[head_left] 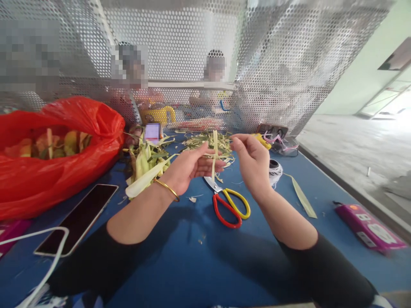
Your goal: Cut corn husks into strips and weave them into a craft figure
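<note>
My left hand (187, 167) holds a pale green strip of corn husk (215, 147) upright between thumb and fingers; a second narrow strip seems to cross it. A gold bangle circles that wrist. Right of the strip, apart from it, my right hand (253, 160) has its fingertips pinched together; what they hold, if anything, is too small to make out. Below both hands lie scissors (217, 188) with one red and one yellow handle. Behind them spreads a heap of husk trimmings (195, 143). Whole corn husks (144, 164) are piled beside my left forearm.
A red plastic bag (105, 141) and a phone (86, 216) lie left. White thread (275, 174), a loose husk piece (302, 196), glasses (276, 139) and a purple packet (369, 226) lie right. A perforated metal screen (180, 42) borders the blue table (186, 265); people sit behind it.
</note>
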The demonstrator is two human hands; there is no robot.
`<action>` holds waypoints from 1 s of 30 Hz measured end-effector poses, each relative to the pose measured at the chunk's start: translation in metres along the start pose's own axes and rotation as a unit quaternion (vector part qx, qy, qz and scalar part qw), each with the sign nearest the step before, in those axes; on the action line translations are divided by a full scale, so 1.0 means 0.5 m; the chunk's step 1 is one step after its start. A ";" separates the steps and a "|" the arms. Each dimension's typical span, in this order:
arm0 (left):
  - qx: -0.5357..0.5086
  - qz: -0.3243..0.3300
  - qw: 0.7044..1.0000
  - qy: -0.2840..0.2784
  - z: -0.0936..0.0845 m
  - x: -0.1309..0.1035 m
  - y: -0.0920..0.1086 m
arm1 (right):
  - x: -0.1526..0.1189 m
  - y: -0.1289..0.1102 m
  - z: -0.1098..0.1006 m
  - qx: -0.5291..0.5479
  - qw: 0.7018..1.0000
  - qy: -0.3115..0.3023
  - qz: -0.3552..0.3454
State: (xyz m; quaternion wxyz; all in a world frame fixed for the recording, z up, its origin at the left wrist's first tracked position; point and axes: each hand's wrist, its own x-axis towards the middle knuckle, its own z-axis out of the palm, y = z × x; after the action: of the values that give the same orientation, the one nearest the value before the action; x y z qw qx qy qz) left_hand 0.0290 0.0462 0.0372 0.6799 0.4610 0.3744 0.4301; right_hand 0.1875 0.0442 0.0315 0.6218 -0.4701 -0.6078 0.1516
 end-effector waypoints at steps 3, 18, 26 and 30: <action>-0.065 0.011 0.998 0.016 0.000 0.002 0.005 | -0.007 -0.018 -0.007 -0.083 0.996 0.006 -0.042; -0.047 0.048 0.993 0.100 0.012 0.005 -0.014 | -0.030 -0.032 0.011 -0.163 0.960 -0.229 0.011; -0.010 0.036 0.997 0.070 -0.005 0.002 0.004 | -0.013 -0.028 -0.006 -0.202 0.958 -0.202 -0.007; 0.038 0.048 0.995 0.082 -0.012 -0.001 0.013 | -0.005 -0.031 -0.018 -0.206 0.958 -0.195 -0.041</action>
State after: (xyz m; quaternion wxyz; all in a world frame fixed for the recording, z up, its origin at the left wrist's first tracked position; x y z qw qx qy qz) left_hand 0.0219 0.0488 0.0417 0.6073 0.4676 0.4221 0.4841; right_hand 0.1892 0.0310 0.0435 0.3863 -0.5239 -0.7542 0.0862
